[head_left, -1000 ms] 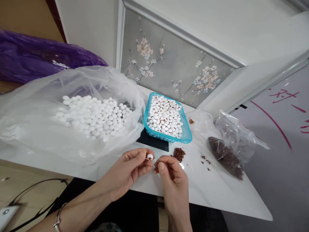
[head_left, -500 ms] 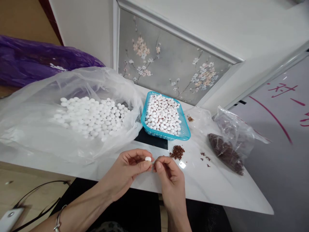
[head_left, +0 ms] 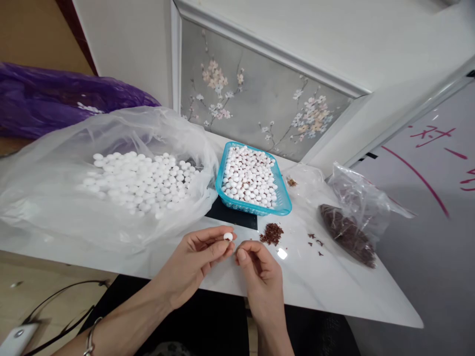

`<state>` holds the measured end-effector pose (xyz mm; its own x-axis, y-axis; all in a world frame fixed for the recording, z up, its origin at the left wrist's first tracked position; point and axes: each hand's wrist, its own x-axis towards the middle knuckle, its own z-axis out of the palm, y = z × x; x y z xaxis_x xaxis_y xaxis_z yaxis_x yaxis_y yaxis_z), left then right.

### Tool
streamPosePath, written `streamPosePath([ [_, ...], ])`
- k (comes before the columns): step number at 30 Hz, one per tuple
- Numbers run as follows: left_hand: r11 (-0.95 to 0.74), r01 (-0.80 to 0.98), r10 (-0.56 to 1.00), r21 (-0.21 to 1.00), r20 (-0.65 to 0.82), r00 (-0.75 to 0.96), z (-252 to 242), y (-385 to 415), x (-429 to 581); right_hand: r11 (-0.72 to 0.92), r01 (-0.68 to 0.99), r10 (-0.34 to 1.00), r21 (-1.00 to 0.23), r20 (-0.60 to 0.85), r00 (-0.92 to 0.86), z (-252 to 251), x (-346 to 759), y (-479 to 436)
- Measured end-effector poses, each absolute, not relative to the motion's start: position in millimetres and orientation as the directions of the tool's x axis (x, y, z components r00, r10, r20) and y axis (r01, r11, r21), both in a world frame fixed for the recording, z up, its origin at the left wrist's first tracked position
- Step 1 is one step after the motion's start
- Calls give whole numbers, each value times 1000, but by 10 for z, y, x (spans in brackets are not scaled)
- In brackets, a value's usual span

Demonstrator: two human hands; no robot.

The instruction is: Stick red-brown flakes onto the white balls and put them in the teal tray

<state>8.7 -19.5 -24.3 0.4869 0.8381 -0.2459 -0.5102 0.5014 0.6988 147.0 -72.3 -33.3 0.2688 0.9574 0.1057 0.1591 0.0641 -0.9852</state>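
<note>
My left hand (head_left: 196,259) pinches one small white round bead (head_left: 227,237) between thumb and forefinger, near the front edge of the white table (head_left: 326,291). My right hand (head_left: 260,269) sits just to its right with fingers curled in a pinch close to the bead; what it holds, if anything, is too small to see. A small heap of reddish-brown bits (head_left: 271,233) lies on the table just beyond my right hand. Behind it stands a turquoise basket (head_left: 282,203) full of white beads with brown spots.
A large clear plastic bag (head_left: 52,198) holding many plain white beads (head_left: 137,180) spreads over the left of the table. A smaller clear bag (head_left: 349,232) with dark red-brown pieces lies at the right. A purple bag (head_left: 44,101) sits far left. A flowered wall panel (head_left: 260,99) stands behind.
Both hands stay together at the table's front edge. The left hand has turned the bead slightly between its fingers, and the view has shifted a little.
</note>
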Motion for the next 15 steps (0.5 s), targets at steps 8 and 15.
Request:
streamPosePath([
  [8, 503, -508, 841, 700, -260, 474, -216, -198, 78, 64, 173, 959, -983, 109, 261, -322, 1451, -728],
  [15, 379, -412, 883, 829, -192, 427, -216, -216, 84, 78, 336, 953, -939, 169, 252, -302, 1556, -790],
])
